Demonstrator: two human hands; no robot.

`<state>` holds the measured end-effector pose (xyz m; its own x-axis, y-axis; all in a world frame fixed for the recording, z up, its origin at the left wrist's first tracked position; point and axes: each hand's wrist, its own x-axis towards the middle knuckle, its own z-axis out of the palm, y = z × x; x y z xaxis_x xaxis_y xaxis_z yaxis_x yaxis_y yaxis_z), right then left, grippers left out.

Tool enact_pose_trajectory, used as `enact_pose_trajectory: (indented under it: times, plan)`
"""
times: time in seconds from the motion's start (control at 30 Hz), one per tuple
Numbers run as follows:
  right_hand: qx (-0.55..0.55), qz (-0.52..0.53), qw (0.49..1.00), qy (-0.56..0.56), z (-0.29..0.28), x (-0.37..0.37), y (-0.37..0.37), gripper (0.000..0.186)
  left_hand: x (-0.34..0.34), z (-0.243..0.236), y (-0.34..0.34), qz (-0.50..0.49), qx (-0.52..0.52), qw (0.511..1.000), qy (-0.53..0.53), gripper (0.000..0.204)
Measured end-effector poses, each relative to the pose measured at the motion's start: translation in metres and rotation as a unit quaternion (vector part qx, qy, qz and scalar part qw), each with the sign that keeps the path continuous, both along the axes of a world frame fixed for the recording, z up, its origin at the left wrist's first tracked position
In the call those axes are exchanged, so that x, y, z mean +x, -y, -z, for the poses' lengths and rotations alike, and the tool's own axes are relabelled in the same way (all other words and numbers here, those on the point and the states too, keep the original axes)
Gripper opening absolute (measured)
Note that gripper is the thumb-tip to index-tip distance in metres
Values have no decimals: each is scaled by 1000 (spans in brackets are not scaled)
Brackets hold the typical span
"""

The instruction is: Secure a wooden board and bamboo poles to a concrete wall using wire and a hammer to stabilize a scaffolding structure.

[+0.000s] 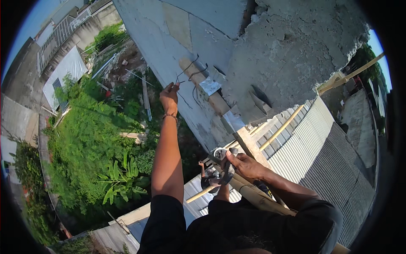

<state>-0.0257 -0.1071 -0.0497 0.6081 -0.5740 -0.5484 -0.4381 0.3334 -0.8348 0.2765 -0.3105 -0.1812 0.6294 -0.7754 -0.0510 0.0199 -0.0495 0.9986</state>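
Observation:
My left hand (pixel 169 99), arm stretched forward, pinches the end of a thin dark wire (pixel 188 67) beside the grey concrete wall. The wire bends up across a round timber pole (pixel 215 101) lying against the wall. A second hooked wire (pixel 198 73) curls round that pole. Nearer to me, my right hand (pixel 249 166) is closed by a bamboo pole, its thumb and fingers at a dark object (pixel 229 169) whose kind I cannot make out. A round white-rimmed thing (pixel 219 153) sits just left of those fingers.
Rough concrete (pixel 292 55) spreads at upper right. Bamboo poles (pixel 262 195) cross beneath me, above corrugated roofing (pixel 311 139). Far below on the left are green shrubs (pixel 93 139) and a white sheet (pixel 65 76). Another person (pixel 207 177) is lower down, one arm raised.

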Motion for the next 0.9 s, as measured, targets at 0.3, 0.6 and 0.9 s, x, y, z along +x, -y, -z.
enact_pose_trajectory:
  times: [0.3,0.6,0.9]
  plan:
    - [34,-46,996,-72,18,15,-15,89,2,5,-5,2,-54,998,39,32]
    - [-6,-64,998,-11,10,7,-17,91,27,44,19,83,76,994,-17,26]
    - [-42,-53,998,1,50,14,-22,93,33,49,32,105,187,938,-271,20]
